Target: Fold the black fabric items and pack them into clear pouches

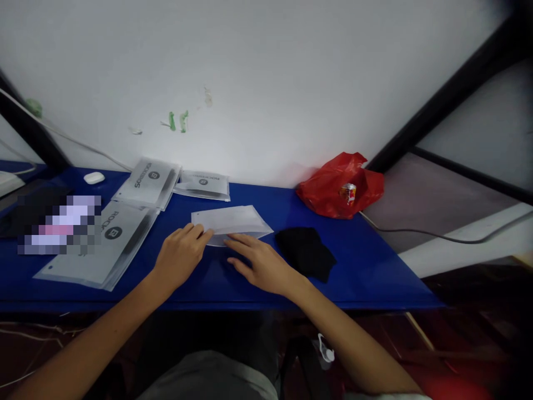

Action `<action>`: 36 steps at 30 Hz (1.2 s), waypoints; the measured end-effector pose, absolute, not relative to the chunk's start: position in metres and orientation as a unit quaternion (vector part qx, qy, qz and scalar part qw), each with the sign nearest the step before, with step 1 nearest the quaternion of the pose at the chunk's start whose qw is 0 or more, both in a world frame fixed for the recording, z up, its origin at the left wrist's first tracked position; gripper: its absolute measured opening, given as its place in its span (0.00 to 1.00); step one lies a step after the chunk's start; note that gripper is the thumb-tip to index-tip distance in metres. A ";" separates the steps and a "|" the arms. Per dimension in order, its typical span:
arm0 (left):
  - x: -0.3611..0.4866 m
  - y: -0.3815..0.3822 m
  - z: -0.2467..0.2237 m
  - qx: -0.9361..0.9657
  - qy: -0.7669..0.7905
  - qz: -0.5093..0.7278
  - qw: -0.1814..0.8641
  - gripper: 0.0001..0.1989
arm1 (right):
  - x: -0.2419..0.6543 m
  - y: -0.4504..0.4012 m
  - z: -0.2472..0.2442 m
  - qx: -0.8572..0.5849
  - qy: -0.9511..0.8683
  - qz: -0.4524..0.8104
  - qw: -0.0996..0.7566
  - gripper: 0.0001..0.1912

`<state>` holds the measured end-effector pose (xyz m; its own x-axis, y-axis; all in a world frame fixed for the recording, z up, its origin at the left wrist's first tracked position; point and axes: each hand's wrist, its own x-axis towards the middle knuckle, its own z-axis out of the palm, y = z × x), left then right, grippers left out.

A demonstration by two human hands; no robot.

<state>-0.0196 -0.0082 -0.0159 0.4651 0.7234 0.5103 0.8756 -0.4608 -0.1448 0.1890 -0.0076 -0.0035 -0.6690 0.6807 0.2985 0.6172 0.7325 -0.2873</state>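
A translucent white zip bag (233, 219) lies on the blue table in front of me, its near side gaping a little. My left hand (183, 250) has its fingers curled on the bag's left near corner, pinching it. At the bag's near edge, my right hand (264, 261) rests with fingers spread, the tips touching the plastic. Just right of that hand is a folded black cloth (306, 251), apart from the bag.
Several printed zip bags (145, 180) lie at the left and back of the table (250, 291). Beside them are a white earbud case (94, 178) and a pixelated phone-like thing (60, 225). A red plastic bag (341, 189) sits at the back right against the wall.
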 end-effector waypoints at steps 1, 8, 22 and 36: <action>-0.021 -0.008 -0.016 -0.831 -0.483 -0.193 0.198 0.13 | 0.198 -0.013 0.001 -0.350 -0.905 0.087 0.225 0.14; -0.022 -0.005 -0.018 -0.826 -0.482 -0.199 0.214 0.14 | 0.287 -0.021 0.008 -0.573 -0.803 -0.066 0.150 0.13; -0.019 -0.006 -0.021 -0.830 -0.484 -0.211 0.181 0.14 | 0.295 -0.006 -0.024 -0.569 -0.817 -0.066 0.059 0.32; -0.013 -0.005 -0.016 -0.830 -0.486 -0.199 0.188 0.13 | 0.290 0.015 -0.028 -0.545 -0.827 -0.119 0.073 0.20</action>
<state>-0.0131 -0.0049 -0.0160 0.4485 0.7313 0.5138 0.8814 -0.4572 -0.1186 0.2902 0.0153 -0.0283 -0.3956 0.8834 0.2511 0.9184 0.3778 0.1176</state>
